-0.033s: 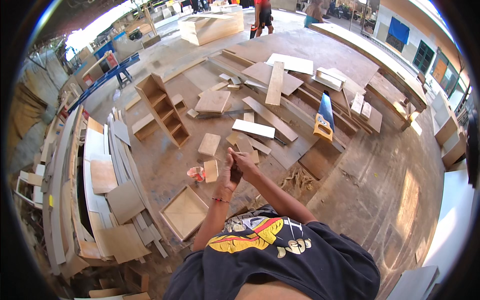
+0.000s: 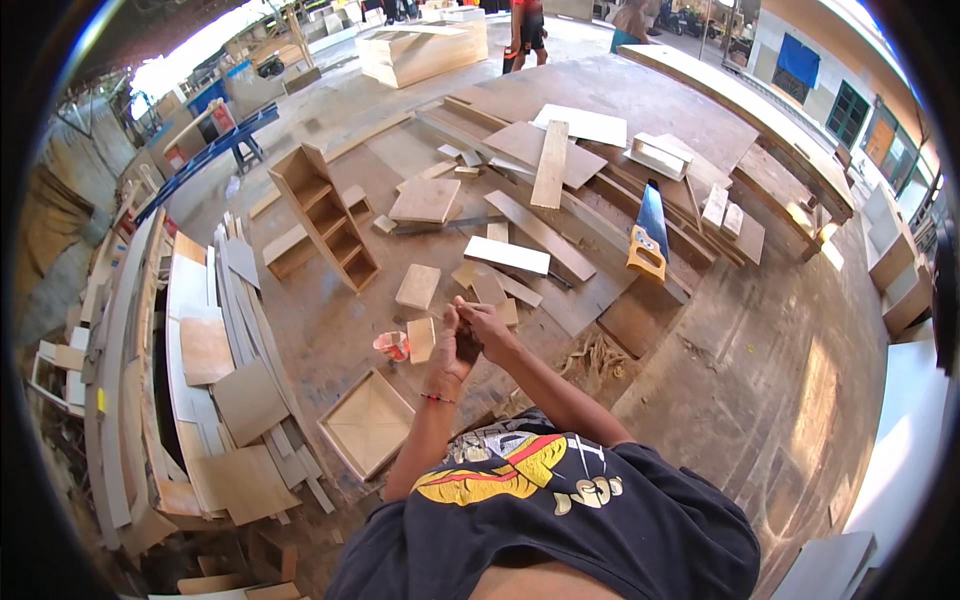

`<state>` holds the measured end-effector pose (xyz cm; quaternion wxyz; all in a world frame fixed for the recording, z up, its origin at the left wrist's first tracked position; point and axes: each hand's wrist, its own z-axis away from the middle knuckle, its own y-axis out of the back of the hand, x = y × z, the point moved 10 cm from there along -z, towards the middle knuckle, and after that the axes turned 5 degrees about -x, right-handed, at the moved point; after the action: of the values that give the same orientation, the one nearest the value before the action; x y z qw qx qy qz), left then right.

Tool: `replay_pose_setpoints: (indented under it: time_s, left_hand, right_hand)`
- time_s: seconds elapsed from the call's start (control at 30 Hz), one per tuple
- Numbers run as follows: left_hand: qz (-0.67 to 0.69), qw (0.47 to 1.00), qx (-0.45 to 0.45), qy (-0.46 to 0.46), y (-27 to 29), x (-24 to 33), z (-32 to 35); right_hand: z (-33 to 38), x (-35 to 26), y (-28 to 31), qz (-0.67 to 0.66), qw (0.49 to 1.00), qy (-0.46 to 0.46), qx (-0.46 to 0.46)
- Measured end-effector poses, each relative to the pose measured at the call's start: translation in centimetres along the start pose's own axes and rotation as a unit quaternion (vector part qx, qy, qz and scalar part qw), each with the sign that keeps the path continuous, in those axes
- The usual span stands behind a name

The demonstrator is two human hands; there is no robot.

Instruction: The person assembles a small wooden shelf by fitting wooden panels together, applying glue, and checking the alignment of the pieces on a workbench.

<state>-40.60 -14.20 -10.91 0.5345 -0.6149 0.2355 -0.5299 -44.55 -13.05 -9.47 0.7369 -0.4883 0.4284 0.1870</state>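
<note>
My left hand (image 2: pixel 455 350) and my right hand (image 2: pixel 483 328) meet in front of my body, above the work surface. The left palm is turned towards the right hand, its thumb up and its fingers mostly hidden. My right fingers are curled closed against the left palm; anything between them is too small to make out. Close to the left hand are a small light wood block (image 2: pixel 421 341) and a crumpled red and white packet (image 2: pixel 392 346). Another wood block (image 2: pixel 418 286) lies just beyond, and a shallow wooden tray (image 2: pixel 330 437) lies near my left forearm.
A compartmented wooden box (image 2: pixel 325 215) stands far left of my hands. A handsaw (image 2: pixel 648 235) lies on boards to the right. A white strip (image 2: pixel 507 257) rests among offcuts ahead. Stacked panels (image 2: pixel 250 405) line the left side. A person (image 2: pixel 527 35) stands in the background.
My left thumb and right fingers have come slightly apart, and the left wrist has turned a little. The surrounding wood pieces stay where they were.
</note>
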Motion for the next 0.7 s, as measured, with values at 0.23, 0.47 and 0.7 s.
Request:
replay_pose_setpoints:
  time_s: [0.23, 0.47, 0.7]
  left_hand:
    - [0.058, 0.997, -0.052, -0.020, 0.6, 1.0, 0.1]
    - [0.084, 0.995, -0.033, -0.030, -0.7, 1.2, 0.1]
    - [0.056, 0.998, 0.018, -0.031, 0.0, 1.1, 0.4]
  right_hand:
    - [0.7, -1.8, -3.9, 0.032, 0.994, 0.033, -0.099]
    - [-0.8, -1.5, -2.2, 0.060, 0.998, 0.033, 0.005]
    - [-1.7, -0.3, -1.4, 0.074, 0.995, 0.028, 0.066]
